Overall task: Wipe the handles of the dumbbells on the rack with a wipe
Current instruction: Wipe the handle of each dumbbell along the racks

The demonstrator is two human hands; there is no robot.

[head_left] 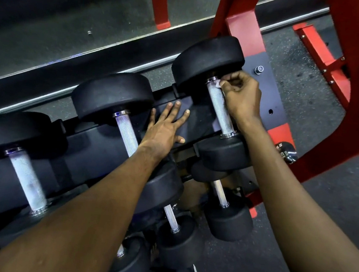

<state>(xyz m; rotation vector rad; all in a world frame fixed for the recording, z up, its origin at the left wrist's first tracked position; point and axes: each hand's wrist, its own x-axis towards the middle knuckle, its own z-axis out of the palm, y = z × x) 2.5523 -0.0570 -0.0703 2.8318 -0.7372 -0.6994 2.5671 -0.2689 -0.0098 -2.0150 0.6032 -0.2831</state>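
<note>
Three black dumbbells lie side by side on the top tier of a black rack (89,149). My right hand (241,95) pinches a small white wipe (219,84) against the far end of the rightmost dumbbell's knurled steel handle (219,108). My left hand (166,128) rests flat with spread fingers on the rack between that dumbbell and the middle dumbbell's handle (126,131). A third handle (28,179) shows at the left. Most of the wipe is hidden in my fingers.
Smaller dumbbells (219,192) sit on the lower tier below my arms. A red steel frame (353,97) stands close on the right, with a chrome-tipped part (287,154) beside it. A mirror (64,21) runs behind the rack. Speckled rubber floor (293,267) lies at lower right.
</note>
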